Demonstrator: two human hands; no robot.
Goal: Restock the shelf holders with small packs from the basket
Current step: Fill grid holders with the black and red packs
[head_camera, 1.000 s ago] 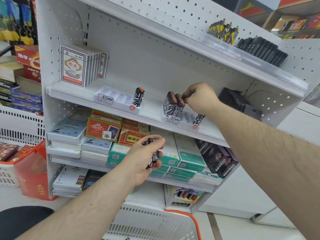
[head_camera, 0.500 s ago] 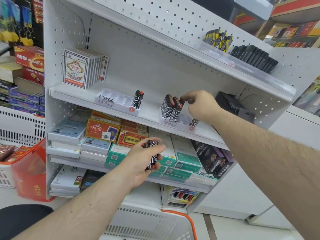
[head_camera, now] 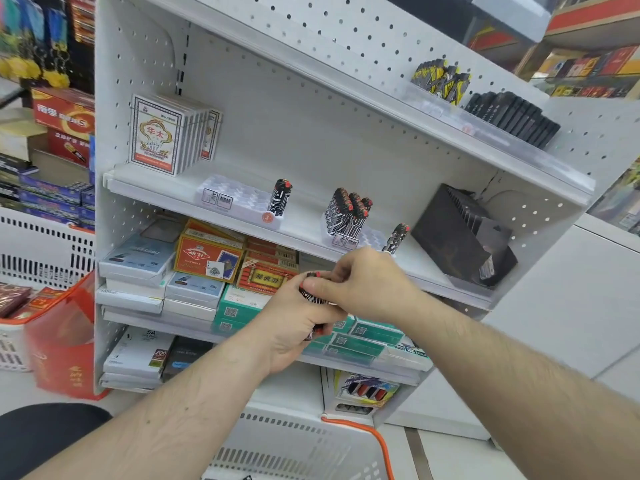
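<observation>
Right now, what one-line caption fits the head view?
Both hands meet below the holder shelf: left hand holds patterned packs, right hand pinches one from the bunch.

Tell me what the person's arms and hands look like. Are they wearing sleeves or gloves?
No gloves and no sleeves show. Both forearms are bare right to the picture's bottom edge, with fine hair along them. The left hand and the right hand are bare too. No watch, ring or bracelet shows on the parts in view.
</observation>
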